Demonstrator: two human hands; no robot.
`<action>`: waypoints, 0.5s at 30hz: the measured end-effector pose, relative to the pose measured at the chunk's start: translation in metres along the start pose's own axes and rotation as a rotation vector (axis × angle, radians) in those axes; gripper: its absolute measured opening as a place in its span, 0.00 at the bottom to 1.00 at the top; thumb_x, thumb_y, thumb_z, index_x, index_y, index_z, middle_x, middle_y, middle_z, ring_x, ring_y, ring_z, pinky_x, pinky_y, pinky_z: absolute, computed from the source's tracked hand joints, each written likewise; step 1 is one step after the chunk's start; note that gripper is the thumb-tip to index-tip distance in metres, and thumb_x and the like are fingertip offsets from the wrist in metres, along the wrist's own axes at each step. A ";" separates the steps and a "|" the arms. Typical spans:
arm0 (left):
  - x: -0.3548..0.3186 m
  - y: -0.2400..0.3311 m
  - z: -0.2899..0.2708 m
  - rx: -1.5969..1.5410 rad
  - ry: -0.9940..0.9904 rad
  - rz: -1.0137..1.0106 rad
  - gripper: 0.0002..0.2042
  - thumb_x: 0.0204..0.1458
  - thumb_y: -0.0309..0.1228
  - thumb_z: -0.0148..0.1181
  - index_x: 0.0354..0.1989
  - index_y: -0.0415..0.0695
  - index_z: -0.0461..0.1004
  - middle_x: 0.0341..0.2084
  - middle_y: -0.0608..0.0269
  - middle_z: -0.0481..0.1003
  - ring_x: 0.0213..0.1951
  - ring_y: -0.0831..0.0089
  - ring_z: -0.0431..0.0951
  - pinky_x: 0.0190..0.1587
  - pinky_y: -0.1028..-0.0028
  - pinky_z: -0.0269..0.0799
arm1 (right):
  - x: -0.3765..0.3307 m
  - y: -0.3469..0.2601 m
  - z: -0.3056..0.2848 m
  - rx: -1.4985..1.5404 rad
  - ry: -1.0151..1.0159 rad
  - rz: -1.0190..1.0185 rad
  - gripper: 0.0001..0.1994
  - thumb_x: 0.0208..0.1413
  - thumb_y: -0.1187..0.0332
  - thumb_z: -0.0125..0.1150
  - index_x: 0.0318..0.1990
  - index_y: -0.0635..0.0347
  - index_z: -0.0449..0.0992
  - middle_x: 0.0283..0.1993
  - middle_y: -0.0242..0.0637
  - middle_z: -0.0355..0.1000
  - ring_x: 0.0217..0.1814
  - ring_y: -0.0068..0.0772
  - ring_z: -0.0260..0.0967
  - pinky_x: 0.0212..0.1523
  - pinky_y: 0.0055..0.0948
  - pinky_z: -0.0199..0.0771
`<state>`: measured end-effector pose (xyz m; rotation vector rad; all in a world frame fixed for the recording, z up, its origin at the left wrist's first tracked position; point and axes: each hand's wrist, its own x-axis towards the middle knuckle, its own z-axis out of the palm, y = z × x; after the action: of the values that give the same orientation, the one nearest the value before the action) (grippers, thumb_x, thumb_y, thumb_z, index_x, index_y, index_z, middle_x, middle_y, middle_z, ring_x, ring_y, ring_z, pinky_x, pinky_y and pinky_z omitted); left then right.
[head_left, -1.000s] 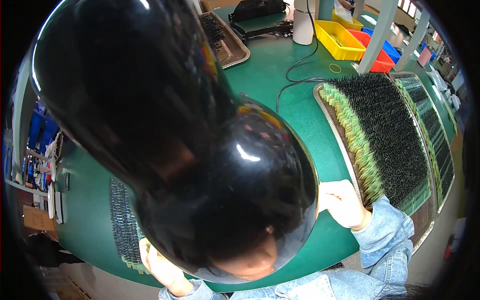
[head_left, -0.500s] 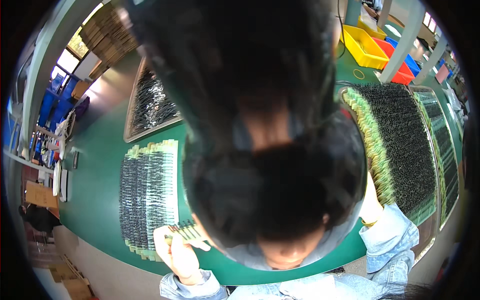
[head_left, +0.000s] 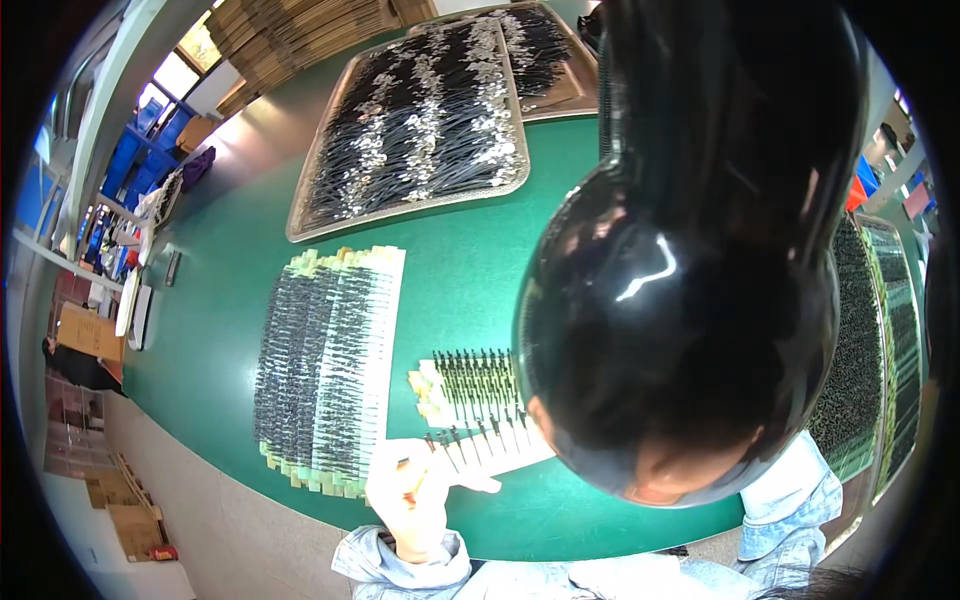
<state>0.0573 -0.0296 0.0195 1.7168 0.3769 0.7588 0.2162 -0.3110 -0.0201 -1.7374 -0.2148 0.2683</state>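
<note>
Your left hand (head_left: 410,500), low in the frame just left of centre, has its fingers (head_left: 470,482) curled round the near end of a pale strip of small dark components (head_left: 495,445), with something thin and orange tucked in the grip; what it is cannot be told. Your right hand is hidden behind the glossy dark dome (head_left: 680,340) that fills the right half of the frame, so whether it holds anything cannot be told.

Keep the strip flat on the green table (head_left: 460,270) as you work along it, and support it close to where you handle it so the row does not bend or shed parts.

The strip is a cream paper band with dark leaded parts in an even row. A second short strip (head_left: 470,380) lies just above it, and a wide sheet of the same banded parts (head_left: 325,370) rests to the left. Trays of dark parts (head_left: 420,120) sit at the upper centre.
</note>
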 end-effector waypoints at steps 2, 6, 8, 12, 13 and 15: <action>0.003 0.005 0.000 0.028 -0.047 0.044 0.06 0.39 0.17 0.51 0.26 0.35 0.63 0.20 0.64 0.65 0.15 0.86 0.60 0.16 0.86 0.54 | 0.003 0.005 0.003 -0.133 -0.026 -0.038 0.16 0.52 0.65 0.45 0.46 0.67 0.60 0.37 0.37 0.64 0.37 0.26 0.61 0.39 0.23 0.63; -0.001 0.008 0.001 0.078 -0.059 -0.085 0.04 0.41 0.20 0.43 0.17 0.35 0.61 0.20 0.62 0.62 0.19 0.80 0.61 0.20 0.84 0.54 | 0.002 0.002 -0.002 -0.259 -0.049 -0.073 0.14 0.52 0.66 0.43 0.44 0.65 0.60 0.33 0.35 0.63 0.33 0.25 0.59 0.36 0.23 0.62; -0.003 0.008 0.003 0.011 -0.081 -0.092 0.02 0.40 0.18 0.43 0.20 0.34 0.61 0.19 0.61 0.62 0.17 0.79 0.63 0.19 0.84 0.57 | 0.002 0.002 -0.002 -0.288 -0.045 -0.085 0.13 0.52 0.67 0.43 0.44 0.64 0.60 0.31 0.33 0.63 0.31 0.25 0.58 0.34 0.24 0.61; -0.004 0.002 0.000 -0.148 -0.143 -0.198 0.08 0.41 0.17 0.44 0.32 0.35 0.58 0.17 0.55 0.64 0.16 0.70 0.70 0.20 0.77 0.67 | 0.005 0.001 -0.003 -0.332 -0.047 -0.103 0.11 0.53 0.68 0.41 0.42 0.63 0.60 0.27 0.31 0.62 0.28 0.24 0.57 0.31 0.24 0.60; -0.004 -0.001 -0.002 -0.299 -0.218 -0.213 0.07 0.43 0.17 0.45 0.32 0.34 0.59 0.19 0.54 0.66 0.18 0.68 0.72 0.22 0.76 0.68 | 0.002 0.000 -0.007 -0.342 -0.040 -0.103 0.11 0.53 0.68 0.41 0.42 0.63 0.60 0.28 0.32 0.62 0.29 0.24 0.57 0.32 0.24 0.60; -0.003 -0.010 -0.005 -0.511 -0.304 -0.253 0.07 0.44 0.19 0.48 0.32 0.34 0.61 0.22 0.55 0.68 0.23 0.65 0.74 0.25 0.74 0.68 | 0.002 0.003 -0.005 -0.335 -0.048 -0.114 0.12 0.53 0.68 0.41 0.43 0.63 0.60 0.30 0.33 0.62 0.31 0.25 0.57 0.34 0.24 0.59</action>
<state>0.0530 -0.0245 0.0100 1.2448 0.1641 0.3577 0.2197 -0.3158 -0.0225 -2.0428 -0.4106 0.1982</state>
